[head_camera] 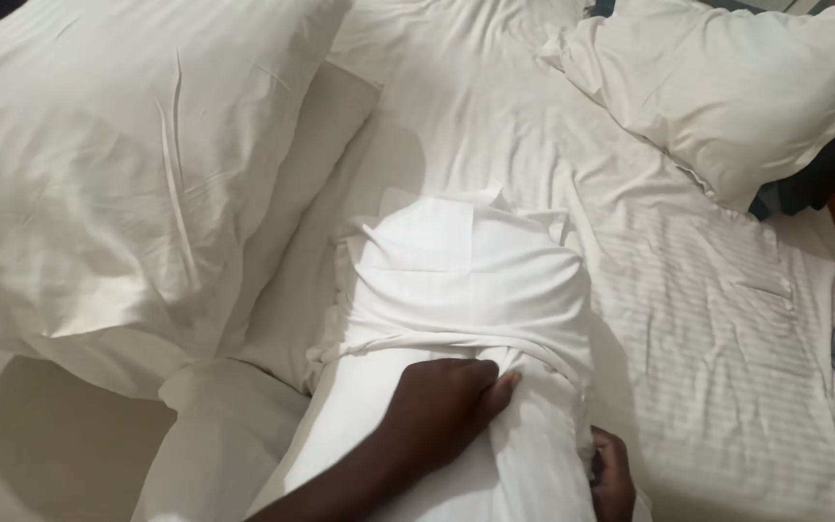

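Here my left hand (446, 401) pinches the bunched edge of the pillowcase (466, 290) round the pillow before me; my right hand (613, 476) grips its far side. Beyond, a large pillow (99, 174) lies left, another pillow (736, 87) right, on the striped sheet (707, 338).

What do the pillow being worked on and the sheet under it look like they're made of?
Pillow: soft filling in a white woven case, likely cotton, matte; it creases and bunches under the left hand. Sheet: white woven cloth with faint tone-on-tone stripes, slightly lustrous, rumpled.
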